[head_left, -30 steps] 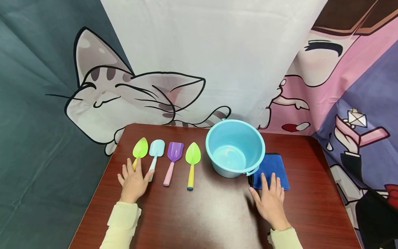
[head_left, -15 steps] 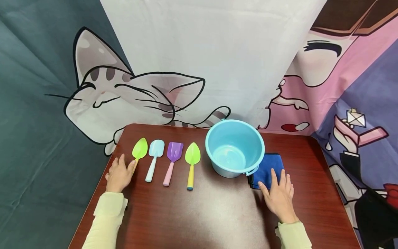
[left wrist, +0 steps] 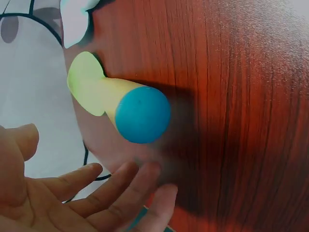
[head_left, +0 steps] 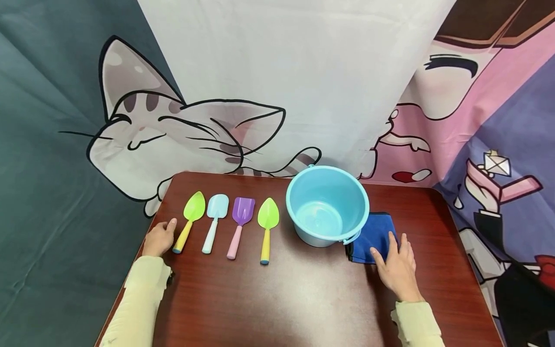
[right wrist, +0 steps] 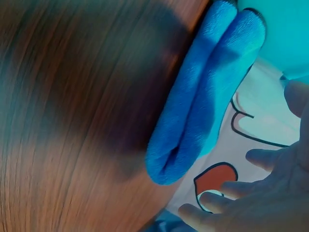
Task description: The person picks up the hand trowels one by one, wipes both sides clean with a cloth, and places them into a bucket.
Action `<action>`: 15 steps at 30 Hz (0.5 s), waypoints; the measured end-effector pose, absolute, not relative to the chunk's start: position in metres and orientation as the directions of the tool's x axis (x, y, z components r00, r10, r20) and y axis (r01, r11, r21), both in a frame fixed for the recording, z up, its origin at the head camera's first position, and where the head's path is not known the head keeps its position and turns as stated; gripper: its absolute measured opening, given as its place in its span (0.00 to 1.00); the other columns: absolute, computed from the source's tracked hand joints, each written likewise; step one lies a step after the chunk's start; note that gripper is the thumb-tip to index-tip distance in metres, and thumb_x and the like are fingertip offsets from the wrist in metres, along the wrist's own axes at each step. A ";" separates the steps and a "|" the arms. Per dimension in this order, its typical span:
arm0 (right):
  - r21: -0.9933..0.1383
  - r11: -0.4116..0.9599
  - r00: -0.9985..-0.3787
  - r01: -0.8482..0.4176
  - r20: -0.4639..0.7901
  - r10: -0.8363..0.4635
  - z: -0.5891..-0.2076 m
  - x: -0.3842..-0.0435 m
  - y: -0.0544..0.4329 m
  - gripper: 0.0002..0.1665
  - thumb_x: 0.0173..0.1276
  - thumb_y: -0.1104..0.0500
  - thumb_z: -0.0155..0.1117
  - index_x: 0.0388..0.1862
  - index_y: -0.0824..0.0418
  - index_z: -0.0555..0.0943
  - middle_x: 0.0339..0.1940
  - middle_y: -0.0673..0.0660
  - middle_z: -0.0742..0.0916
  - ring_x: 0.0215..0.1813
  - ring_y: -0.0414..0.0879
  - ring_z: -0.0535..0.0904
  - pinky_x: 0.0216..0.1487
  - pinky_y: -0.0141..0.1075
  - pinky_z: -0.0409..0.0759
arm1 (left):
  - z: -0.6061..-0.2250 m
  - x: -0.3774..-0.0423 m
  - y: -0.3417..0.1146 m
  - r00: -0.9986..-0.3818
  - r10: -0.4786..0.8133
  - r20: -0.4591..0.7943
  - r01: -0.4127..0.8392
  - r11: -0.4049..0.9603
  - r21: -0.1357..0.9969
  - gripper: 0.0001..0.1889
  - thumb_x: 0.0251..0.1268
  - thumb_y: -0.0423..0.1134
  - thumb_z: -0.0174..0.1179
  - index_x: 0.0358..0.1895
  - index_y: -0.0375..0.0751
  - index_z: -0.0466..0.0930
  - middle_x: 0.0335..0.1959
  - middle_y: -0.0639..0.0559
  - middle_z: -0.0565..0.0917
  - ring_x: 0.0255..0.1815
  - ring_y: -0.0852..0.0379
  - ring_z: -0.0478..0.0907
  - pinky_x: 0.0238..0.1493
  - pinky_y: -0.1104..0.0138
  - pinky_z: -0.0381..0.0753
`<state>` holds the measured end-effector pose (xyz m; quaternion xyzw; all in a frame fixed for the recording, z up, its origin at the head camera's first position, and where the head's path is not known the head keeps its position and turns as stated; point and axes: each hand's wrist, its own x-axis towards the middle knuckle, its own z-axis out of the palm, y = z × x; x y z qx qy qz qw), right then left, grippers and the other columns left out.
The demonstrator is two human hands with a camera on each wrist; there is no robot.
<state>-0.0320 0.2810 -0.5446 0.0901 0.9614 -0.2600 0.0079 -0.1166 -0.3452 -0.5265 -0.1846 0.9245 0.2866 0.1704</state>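
Observation:
My left hand (head_left: 159, 237) hovers at the table's left side, beside a green toy trowel (head_left: 193, 207) with a yellow, blue-ended handle. In the left wrist view its fingers are loosely spread and apart from the handle end (left wrist: 143, 115). Rightward in a row lie a light blue toy shovel (head_left: 218, 207), a purple toy shovel (head_left: 244, 211) with a pink handle, and a second green toy trowel (head_left: 269, 214). My right hand (head_left: 397, 270), fingers extended and holding nothing, is by the right edge of a folded blue cloth (head_left: 375, 233); whether it touches the cloth, I cannot tell.
A light blue bucket (head_left: 318, 239) stands upright near the back of the brown table (head_left: 277, 308), its handle folded down toward the cloth. Its inside shows nothing. A printed curtain (head_left: 338, 72) hangs right behind the table's back edge.
My left hand has moved left, off the handles of the leftmost trowel and the light blue shovel, leaving both uncovered. My right hand has shifted right across the cloth. The tools stay put.

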 end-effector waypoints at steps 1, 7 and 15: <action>-0.496 0.849 -0.983 0.183 -0.063 0.175 -0.545 -0.032 0.283 0.46 0.77 0.43 0.54 0.77 0.74 0.53 0.76 0.82 0.49 0.73 0.81 0.46 0.65 0.75 0.48 | -0.527 -0.117 -0.346 -0.866 -0.245 -0.436 -0.453 0.755 0.474 0.45 0.79 0.63 0.25 0.73 0.19 0.53 0.68 0.19 0.62 0.64 0.23 0.65 0.59 0.39 0.70; -0.485 0.835 -0.966 0.259 -0.106 0.238 -0.548 -0.038 0.292 0.46 0.78 0.44 0.52 0.78 0.73 0.51 0.75 0.82 0.54 0.70 0.82 0.53 0.64 0.75 0.53 | -0.531 -0.120 -0.354 -0.812 -0.218 -0.541 -0.541 0.630 0.558 0.45 0.79 0.63 0.29 0.74 0.20 0.50 0.64 0.20 0.67 0.61 0.28 0.73 0.50 0.49 0.82; -0.498 0.777 -0.922 0.384 -0.241 0.302 -0.548 -0.047 0.304 0.48 0.78 0.43 0.49 0.79 0.73 0.46 0.73 0.82 0.59 0.70 0.79 0.57 0.69 0.68 0.55 | -0.538 -0.122 -0.355 -0.741 -0.203 -0.639 -0.652 0.442 0.615 0.46 0.78 0.64 0.33 0.77 0.21 0.41 0.71 0.20 0.59 0.69 0.29 0.65 0.61 0.46 0.75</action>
